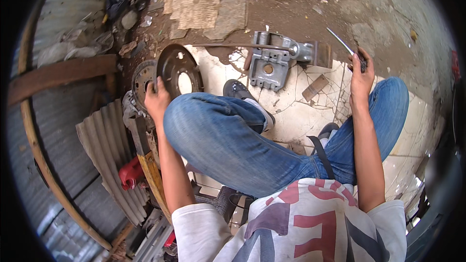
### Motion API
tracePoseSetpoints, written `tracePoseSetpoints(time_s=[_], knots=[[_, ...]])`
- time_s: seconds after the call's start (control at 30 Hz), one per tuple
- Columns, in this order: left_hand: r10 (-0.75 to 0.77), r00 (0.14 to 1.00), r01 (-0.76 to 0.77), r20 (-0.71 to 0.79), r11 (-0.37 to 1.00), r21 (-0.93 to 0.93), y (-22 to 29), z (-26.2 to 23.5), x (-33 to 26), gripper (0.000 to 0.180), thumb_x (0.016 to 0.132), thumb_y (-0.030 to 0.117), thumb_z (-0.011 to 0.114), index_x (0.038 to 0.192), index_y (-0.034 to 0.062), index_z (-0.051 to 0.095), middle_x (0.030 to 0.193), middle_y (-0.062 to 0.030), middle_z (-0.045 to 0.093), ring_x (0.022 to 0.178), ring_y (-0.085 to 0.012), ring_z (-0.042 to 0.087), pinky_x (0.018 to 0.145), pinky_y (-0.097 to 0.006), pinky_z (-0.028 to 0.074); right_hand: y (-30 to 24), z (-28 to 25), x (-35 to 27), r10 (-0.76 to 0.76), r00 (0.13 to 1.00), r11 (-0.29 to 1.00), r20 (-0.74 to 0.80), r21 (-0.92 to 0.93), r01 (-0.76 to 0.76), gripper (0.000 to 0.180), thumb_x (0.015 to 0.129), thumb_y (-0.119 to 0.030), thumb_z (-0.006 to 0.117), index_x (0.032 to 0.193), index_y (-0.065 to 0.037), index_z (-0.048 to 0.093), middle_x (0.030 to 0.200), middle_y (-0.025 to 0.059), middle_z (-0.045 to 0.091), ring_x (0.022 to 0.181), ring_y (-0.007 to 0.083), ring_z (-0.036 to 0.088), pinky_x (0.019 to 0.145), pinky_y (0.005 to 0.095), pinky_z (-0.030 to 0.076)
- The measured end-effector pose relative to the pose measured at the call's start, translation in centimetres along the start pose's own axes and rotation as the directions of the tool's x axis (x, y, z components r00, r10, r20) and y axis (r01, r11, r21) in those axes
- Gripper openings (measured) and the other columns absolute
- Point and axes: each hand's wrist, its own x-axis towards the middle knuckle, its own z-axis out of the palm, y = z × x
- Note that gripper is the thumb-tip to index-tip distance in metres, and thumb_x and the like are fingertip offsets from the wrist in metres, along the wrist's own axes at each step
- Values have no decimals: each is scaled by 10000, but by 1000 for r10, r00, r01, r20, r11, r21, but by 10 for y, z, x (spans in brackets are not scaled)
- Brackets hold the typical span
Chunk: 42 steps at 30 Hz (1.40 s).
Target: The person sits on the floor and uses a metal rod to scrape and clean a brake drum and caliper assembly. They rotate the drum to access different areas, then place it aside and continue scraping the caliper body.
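Observation:
My left hand (158,99) is closed at the near left edge of a dark brown round metal plate (166,64), which stands tilted and has a large hole in it. Behind that hand, a second, greyer round metal disc (141,78) is partly hidden. In my right hand (362,80), held above my right knee, is a screwdriver (341,41). Its bright shaft points up and to the left, while the fingers cover most of its dark handle. Between the hands, a grey metal casting (268,70) with a round hole rests on the tiles, crossed by a long rod (228,45).
A small flat brown piece (315,88) lies on the cracked white tiles (303,116). To the left are a corrugated sheet (109,150), a red plastic container (131,173), a yellow-edged bar (151,177) and a wooden beam (63,78). Flattened cardboard (194,0) covers dirt at the far side.

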Motion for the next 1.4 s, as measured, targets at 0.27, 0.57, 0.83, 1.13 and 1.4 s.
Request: tracePoseSetpoints(time_s=[0.27,0.57,0.83,1.13,1.4], knots=[[129,943,-179,305,974,139,71,10,15,360,857,343,583,1092,79,655,958,-209,677,933,-369,646,822,-449,489,8,7,-5,-46,998,997,33,-55,48,307,955,-145,566,1234,-18,545,1087,95,610,945,135,619,739,249,483],[259,910,-310,323,943,119,109,55,38,274,722,234,605,843,8,703,829,-226,685,796,-368,682,711,-430,536,21,15,-6,-114,988,981,102,-144,128,295,945,-141,581,1216,-27,556,1104,87,596,907,128,597,751,251,490],[-100,887,67,451,994,89,128,46,88,444,793,320,538,1069,0,675,1127,-189,654,1073,-295,624,942,-398,452,25,17,-6,-161,975,974,155,-133,182,279,945,-125,575,1204,-22,563,1034,71,611,869,107,590,731,241,479],[-240,885,343,399,916,-209,26,89,144,470,751,272,573,1011,-114,640,1007,-212,674,926,-290,646,805,-369,482,23,13,-9,-137,978,977,160,-141,160,287,946,-133,574,1214,-31,557,1073,92,608,899,126,601,756,256,479],[-188,906,231,380,971,-70,-38,36,116,595,823,438,603,1152,-58,613,1177,-271,600,1144,-355,574,973,-386,431,20,18,-12,-120,976,984,181,-107,141,333,939,-125,578,1254,-31,523,1055,97,589,916,137,581,779,260,471]])
